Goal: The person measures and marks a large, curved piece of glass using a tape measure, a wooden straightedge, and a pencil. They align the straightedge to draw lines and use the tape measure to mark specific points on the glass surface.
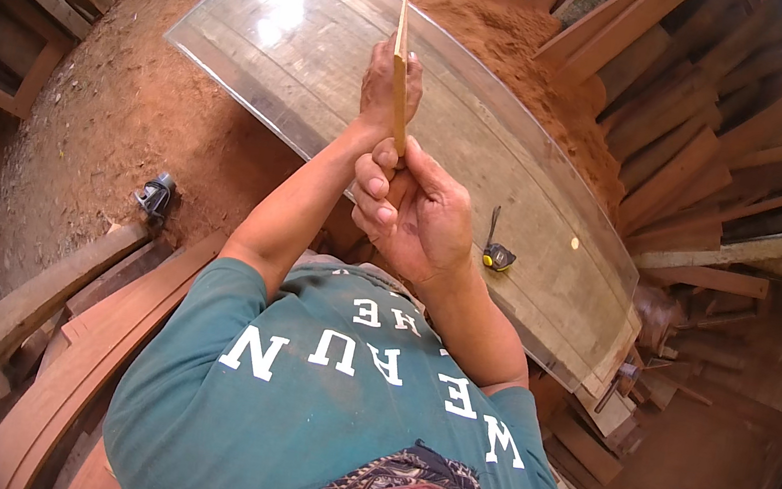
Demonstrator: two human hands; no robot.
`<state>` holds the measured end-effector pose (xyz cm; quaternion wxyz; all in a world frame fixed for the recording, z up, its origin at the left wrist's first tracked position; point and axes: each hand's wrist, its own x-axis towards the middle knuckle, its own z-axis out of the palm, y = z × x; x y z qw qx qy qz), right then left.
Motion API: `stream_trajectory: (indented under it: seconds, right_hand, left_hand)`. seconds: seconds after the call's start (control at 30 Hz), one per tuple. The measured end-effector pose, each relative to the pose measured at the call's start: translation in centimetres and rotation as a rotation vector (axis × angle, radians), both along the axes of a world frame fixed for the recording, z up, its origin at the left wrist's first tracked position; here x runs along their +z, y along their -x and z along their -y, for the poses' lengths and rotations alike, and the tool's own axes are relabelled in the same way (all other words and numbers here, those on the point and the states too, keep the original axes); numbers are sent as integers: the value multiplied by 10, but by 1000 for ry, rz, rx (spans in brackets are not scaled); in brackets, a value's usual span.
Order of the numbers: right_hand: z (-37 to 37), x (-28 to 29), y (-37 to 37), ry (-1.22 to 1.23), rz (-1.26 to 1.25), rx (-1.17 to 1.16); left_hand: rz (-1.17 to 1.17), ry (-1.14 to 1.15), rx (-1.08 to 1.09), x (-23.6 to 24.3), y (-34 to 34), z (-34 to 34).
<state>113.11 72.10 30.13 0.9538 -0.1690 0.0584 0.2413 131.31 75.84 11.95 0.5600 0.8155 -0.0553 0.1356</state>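
A thin, narrow wooden strip (399,84) stands nearly edge-on in front of me, above the glass. My left hand (376,91) grips it farther out, with part of the fingers hidden behind the wood. Closer to my chest, the thumb and curled fingers of my right hand (421,214) pinch its near end. Beneath both hands lies a long clear glass sheet (319,52) over a wooden tabletop. A black and yellow tape measure (498,257) rests on the glass, to the right of my right hand.
Many boards (693,118) lean in stacks at the right. Curved wooden pieces (78,380) lie at the lower left, near a small dark grey tool (154,196) on the ground. Reddish sawdust (505,24) is heaped beyond the table. Wooden frames (30,19) stand far left.
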Motion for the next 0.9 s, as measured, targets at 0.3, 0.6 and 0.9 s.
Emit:
stream_trajectory:
  seconds: [0.3, 0.6, 0.9]
  right_hand:
    - [-5, 2, -1, 14, 1, 2]
    - [6, -14, 3, 527, 286, 98]
    - [94, -44, 85, 2049, 620, -584]
  left_hand:
    - [-27, 5, -4, -12, -4, -5]
    - [439, -66, 247, 25, -39, -51]
    - [-134, 554, -174, 139, -77, -135]
